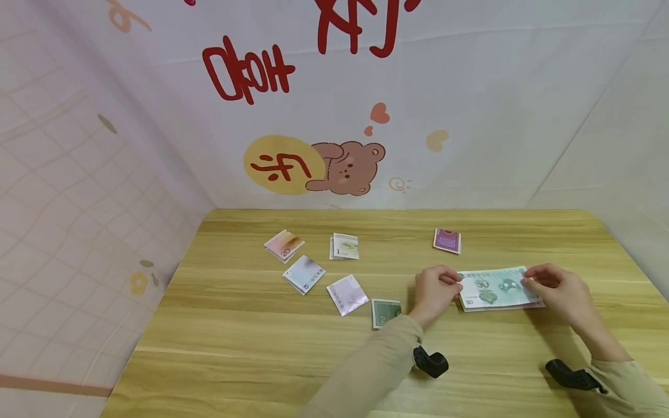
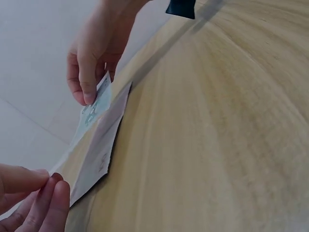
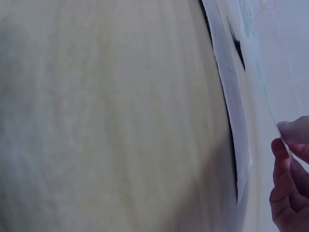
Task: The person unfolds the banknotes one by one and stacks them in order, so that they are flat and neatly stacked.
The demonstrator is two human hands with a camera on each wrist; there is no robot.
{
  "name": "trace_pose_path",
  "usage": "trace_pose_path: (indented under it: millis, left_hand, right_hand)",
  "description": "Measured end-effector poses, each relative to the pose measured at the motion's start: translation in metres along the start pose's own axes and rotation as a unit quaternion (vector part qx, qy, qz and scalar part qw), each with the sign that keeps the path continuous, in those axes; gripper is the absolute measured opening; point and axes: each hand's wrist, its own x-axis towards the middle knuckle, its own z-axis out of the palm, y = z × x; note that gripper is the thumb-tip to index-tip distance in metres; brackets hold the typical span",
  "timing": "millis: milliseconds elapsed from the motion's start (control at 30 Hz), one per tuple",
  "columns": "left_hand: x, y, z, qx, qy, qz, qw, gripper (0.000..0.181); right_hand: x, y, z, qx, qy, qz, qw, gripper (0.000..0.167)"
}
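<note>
The left hand [image 1: 436,287] and right hand [image 1: 560,293] are apart, facing each other, each pinching with thumb against bent fingers; both forearms reach forward, the left sleeve [image 1: 366,371] slanting rightward, the bare right wrist [image 1: 606,343] angled inward

Green 50 note [image 1: 499,287] — flat, held horiz. abv pale note [image 2: 102,147].

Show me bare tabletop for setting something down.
Free: the table from its left edge to the folded 20 note, and the gap between the folded 1 note and purple note. Crowded: where left hand and right hand hold the 50 note.
</note>
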Motion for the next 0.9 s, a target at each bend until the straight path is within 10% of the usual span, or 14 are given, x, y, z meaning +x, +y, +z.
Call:
trace_pose_path:
  millis: [200,900]
  left_hand:
    - [-0.002,0.0,0.006,0.091,0.0,0.015,0.9957,0.016]
    - [0.004,-0.003,0.011,0.111,0.006,0.003,0.9938,0.013]
  right_hand:
    - [-0.001,0.008,0.002,-0.035,-0.012,0.001,0.9993,0.015]
    - [0.006,0.012,0.007,-0.07,-0.052,0.002,0.9962,0.019]
